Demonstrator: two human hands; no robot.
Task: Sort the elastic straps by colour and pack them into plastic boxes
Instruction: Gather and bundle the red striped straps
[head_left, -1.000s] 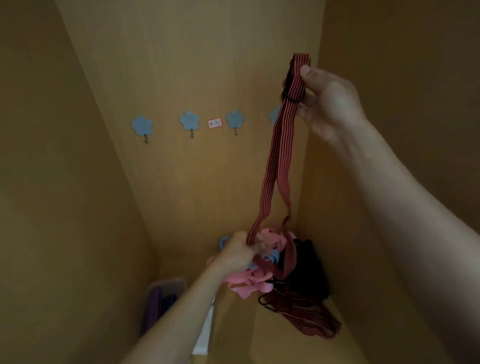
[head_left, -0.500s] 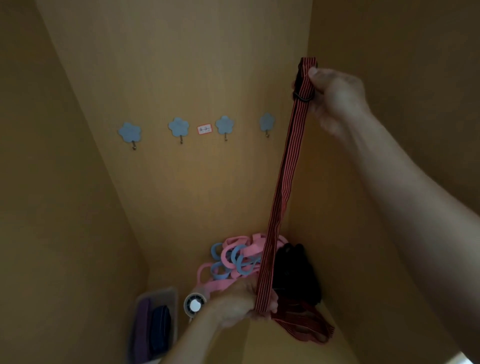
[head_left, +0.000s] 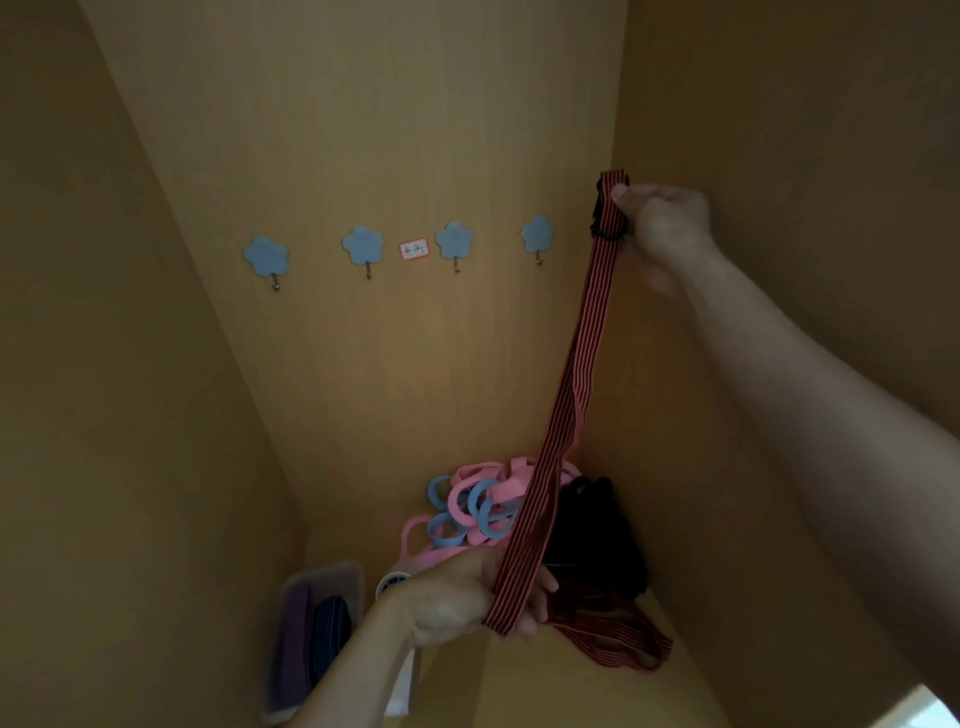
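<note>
A long red-and-black striped elastic strap (head_left: 574, 374) is stretched between both hands. My right hand (head_left: 662, 223) pinches its upper end by the black ring, high near the right wall. My left hand (head_left: 467, 597) grips the lower folded end above the shelf floor. Behind it lies a heap of pink and blue straps (head_left: 475, 506), a black bundle (head_left: 592, 535), and more red striped straps (head_left: 613, 631) on the floor. A clear plastic box (head_left: 317, 582) at lower left holds a purple strap and a dark blue one.
I am looking into a wooden cabinet with walls close on left and right. Several blue flower-shaped hooks (head_left: 362, 244) and a small label (head_left: 414, 249) are on the back panel. A small white round object (head_left: 392, 582) sits beside the box.
My left hand slid down the strap from the pink heap toward me, pulling it straight. My right hand kept hold of the top end and came lower in view.
</note>
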